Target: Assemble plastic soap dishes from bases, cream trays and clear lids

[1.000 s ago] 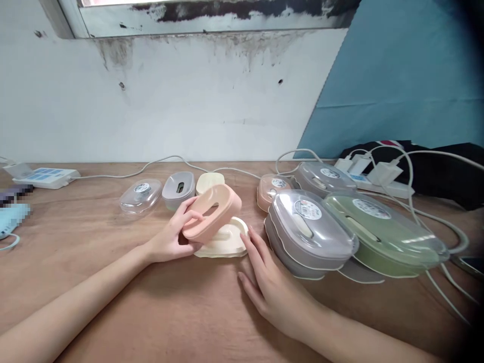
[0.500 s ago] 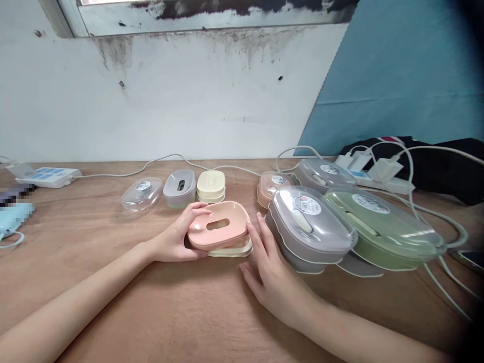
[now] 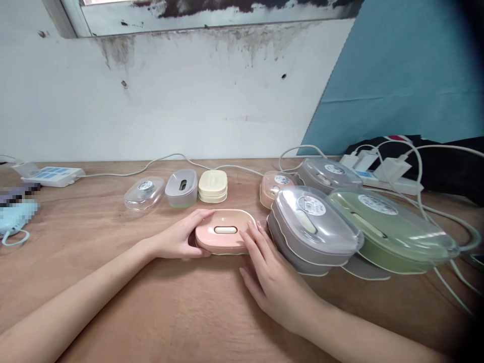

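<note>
A pink plastic soap dish (image 3: 223, 244) lies on the table before me, fitted over a cream base whose raised bar shows through its oval slot. My left hand (image 3: 181, 236) is closed round the dish's left end, fingers over the rim and thumb along the front. With fingers stretched out, my right hand (image 3: 270, 275) touches the right end, its thumb apart from the dish. Behind stand a grey dish (image 3: 182, 186) with a slot, a cream stack of bases (image 3: 213, 185) and a clear lid (image 3: 143, 194).
To the right stand lidded boxes: a grey one (image 3: 317, 222), a green one (image 3: 389, 227), another grey one (image 3: 328, 174) and a small pink one (image 3: 278, 187). White cables (image 3: 419, 166) run from the right power strip (image 3: 404, 186). Another strip (image 3: 53, 176) lies at left.
The pink dish has come down level onto the cream base, whose bar now fills the slot. My left hand moved slightly down with it; my right fingers moved onto its right end.
</note>
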Tool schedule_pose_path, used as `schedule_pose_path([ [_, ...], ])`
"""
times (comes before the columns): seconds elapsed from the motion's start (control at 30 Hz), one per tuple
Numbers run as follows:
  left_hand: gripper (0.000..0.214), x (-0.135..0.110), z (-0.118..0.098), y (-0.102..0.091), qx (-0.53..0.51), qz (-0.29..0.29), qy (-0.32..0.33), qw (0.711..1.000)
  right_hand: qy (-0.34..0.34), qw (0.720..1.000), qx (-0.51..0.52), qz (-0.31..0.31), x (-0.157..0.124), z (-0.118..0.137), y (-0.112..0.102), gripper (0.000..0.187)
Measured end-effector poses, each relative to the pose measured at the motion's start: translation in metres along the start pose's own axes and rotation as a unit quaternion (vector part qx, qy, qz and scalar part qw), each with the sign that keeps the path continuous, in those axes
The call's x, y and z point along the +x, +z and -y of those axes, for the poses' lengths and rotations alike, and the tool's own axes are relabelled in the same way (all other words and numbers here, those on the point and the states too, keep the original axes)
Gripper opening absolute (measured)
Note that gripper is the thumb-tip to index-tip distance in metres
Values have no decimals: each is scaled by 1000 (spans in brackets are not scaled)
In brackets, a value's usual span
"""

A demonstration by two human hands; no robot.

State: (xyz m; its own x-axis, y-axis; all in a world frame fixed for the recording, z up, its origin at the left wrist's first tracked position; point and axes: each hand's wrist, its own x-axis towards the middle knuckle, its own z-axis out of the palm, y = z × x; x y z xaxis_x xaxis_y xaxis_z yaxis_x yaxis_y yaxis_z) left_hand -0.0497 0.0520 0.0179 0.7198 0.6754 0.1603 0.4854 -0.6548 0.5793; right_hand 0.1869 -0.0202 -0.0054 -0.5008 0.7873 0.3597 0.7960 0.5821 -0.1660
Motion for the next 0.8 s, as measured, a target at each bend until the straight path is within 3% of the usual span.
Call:
schedule_pose_path([
  [0.17,93,-2,3,1,76,-25,36,996,4,1000,-6,6,-2,1,1,59],
  [0.37,78,-3,1,3,106,-3,60,993,32,999,29,-12,-2,-1,1,65],
  [0.43,73,-3,1,0,130,-53,80,987,33,999,26,-19,-1,-2,0,65],
  [0.5,60,-4,4,-10,172,-182,65,966,27,999,21,-23,0,-3,0,65],
  [0.57,49,-7,13,-25,219,-343,-15,913,22,999,18,-25,1,-3,-1,65],
  [0.63,46,-14,28,-43,266,-448,-140,842,22,999,19,-23,1,-4,-1,64],
  [0.7,54,-23,46,-58,301,-455,-274,792,20,999,21,-17,1,-4,-1,63],
  [0.8,76,-35,69,-68,250,-370,-439,779,16,1000,23,-12,1,-4,-1,62],
])
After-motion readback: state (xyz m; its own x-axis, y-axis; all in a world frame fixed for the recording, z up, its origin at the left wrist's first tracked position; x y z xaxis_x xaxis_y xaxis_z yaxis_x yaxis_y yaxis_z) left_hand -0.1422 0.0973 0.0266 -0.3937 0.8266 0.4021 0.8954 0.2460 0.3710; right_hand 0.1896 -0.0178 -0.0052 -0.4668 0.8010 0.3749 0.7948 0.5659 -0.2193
